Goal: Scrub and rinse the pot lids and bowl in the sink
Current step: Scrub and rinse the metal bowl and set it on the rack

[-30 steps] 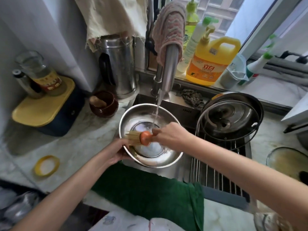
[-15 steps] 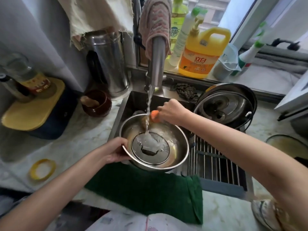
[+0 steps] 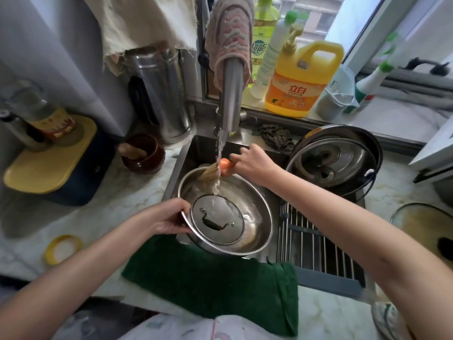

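The left grip point(image 3: 169, 218) pinched the bowl point(image 3: 266, 217) by its rim, the right grip point(image 3: 253, 163) clasped the brush point(image 3: 212, 171); the filling water point(image 3: 219, 153) could tip the bowl.

Daylight at a kitchen sink, bright at the back, dimmer in front.

Light comes from the white-framed window point(image 3: 367, 33) at the upper right, where the outside is almost washed out. It leaves pale reflections on the round stainless steel bowl point(image 3: 257, 207) and the tall steel kettle point(image 3: 166, 94). A soft shadow lies on the marble counter point(image 3: 110, 204) near the dark blue box with yellow lid point(image 3: 49, 158). Lines bend at the edges. The clear glass jar point(image 3: 27, 99) is blurred, and the orange-handled straw brush point(image 3: 210, 170) looks slightly soft.
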